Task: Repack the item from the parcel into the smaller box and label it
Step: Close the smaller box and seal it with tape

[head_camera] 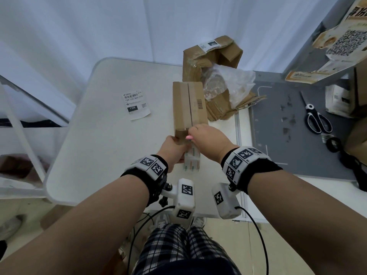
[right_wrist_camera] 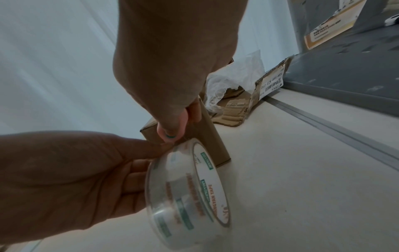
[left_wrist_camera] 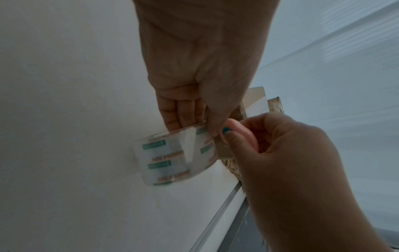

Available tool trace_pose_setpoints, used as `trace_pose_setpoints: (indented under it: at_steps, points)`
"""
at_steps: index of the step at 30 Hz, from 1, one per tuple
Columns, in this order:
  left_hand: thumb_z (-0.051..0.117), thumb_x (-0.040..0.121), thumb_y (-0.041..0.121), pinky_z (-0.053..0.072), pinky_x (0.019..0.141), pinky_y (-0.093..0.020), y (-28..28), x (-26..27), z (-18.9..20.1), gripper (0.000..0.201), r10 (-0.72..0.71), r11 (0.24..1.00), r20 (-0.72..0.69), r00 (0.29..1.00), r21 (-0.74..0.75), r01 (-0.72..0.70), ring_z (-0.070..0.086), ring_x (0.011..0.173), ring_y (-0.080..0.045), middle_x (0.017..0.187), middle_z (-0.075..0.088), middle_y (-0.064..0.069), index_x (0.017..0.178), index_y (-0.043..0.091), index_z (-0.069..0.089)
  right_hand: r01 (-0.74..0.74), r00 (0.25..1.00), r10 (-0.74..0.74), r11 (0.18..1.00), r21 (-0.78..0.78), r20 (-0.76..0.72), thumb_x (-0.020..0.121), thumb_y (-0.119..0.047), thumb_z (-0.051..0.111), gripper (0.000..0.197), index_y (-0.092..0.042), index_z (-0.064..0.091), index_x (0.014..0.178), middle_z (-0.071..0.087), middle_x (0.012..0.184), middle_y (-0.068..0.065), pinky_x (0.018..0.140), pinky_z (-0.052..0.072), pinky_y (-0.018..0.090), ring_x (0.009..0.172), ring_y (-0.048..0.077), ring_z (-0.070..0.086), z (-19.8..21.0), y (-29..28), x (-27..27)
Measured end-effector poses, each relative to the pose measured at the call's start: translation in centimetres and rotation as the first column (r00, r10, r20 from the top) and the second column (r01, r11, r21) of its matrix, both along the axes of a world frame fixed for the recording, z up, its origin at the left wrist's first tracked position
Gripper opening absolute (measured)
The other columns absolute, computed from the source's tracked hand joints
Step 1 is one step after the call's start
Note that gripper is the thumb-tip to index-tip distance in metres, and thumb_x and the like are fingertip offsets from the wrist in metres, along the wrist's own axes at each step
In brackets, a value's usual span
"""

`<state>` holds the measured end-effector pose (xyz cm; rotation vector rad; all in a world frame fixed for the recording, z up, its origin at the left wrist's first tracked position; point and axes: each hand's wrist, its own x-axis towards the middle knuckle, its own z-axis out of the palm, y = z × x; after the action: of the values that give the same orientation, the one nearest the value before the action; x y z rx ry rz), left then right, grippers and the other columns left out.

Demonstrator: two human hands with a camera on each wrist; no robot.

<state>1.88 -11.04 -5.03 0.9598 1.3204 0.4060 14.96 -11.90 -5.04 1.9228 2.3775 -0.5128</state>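
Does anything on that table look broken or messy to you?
Yes: the larger brown parcel at the far side is ripped open, with torn cardboard flaps and crumpled clear plastic wrap spilling out. A loose shipping label lies apart on the table. The smaller box being taped looks intact.

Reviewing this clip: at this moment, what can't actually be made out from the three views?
- Contents of the small cardboard box: flaps closed in the head view.
- Free end of the clear tape roll: hidden behind the right hand thumb in both wrist views.
- Text on the loose shipping label: too small in the head view.
- Inside the opened parcel: crumpled plastic covers it.
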Motion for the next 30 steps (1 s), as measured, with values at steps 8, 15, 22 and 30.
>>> trace_pose_setpoints:
  at_steps: [8,15,22,30]
  points:
    - [0.059,0.088,0.008,0.050,0.060,-0.028,0.4,0.2,0.0,0.021,0.007,1.000,-0.040,0.999,-0.011,-0.008,0.056,0.060,-0.017,0.071,0.057,-0.005,0.074,0.016,0.045,-0.049,0.999,0.049,0.998,0.034,0.011,0.102,-0.023,0.036,0.028,-0.005,0.058,0.106,0.056,0.111,0.011,0.083,0.044,0.034,0.104,0.025,0.051,-0.2,0.1,0.3]
    - [0.060,0.087,0.006,0.052,0.065,-0.032,0.8,0.3,-0.4,0.022,0.006,0.999,-0.050,0.999,-0.033,-0.007,0.057,0.062,-0.020,0.072,0.058,-0.007,0.074,0.016,0.044,-0.060,0.998,0.059,0.997,0.050,0.037,0.101,-0.023,0.035,0.030,-0.005,0.059,0.104,0.058,0.108,0.012,0.079,0.045,0.036,0.101,0.027,0.052,-0.6,0.1,0.3]
    - [0.061,0.084,0.006,0.056,0.071,-0.039,1.2,0.5,-0.9,0.013,-0.006,0.999,-0.083,0.997,-0.033,0.004,0.061,0.069,-0.026,0.082,0.061,-0.014,0.081,0.011,0.050,-0.047,0.998,0.045,0.997,0.062,0.034,0.097,-0.015,0.044,0.019,-0.009,0.061,0.103,0.059,0.107,0.008,0.079,0.047,0.034,0.099,0.024,0.053,-0.9,-0.2,1.0]
    - [0.058,0.088,0.011,0.050,0.055,-0.026,1.7,-1.0,-2.3,0.043,-0.045,0.997,-0.198,0.979,-0.073,0.031,0.062,0.075,-0.023,0.113,0.062,-0.021,0.126,0.009,0.039,0.107,0.992,-0.103,0.993,-0.052,0.074,0.100,-0.018,0.040,0.027,-0.004,0.062,0.106,0.059,0.106,0.011,0.078,0.042,0.032,0.099,0.026,0.052,-1.3,-2.2,4.9]
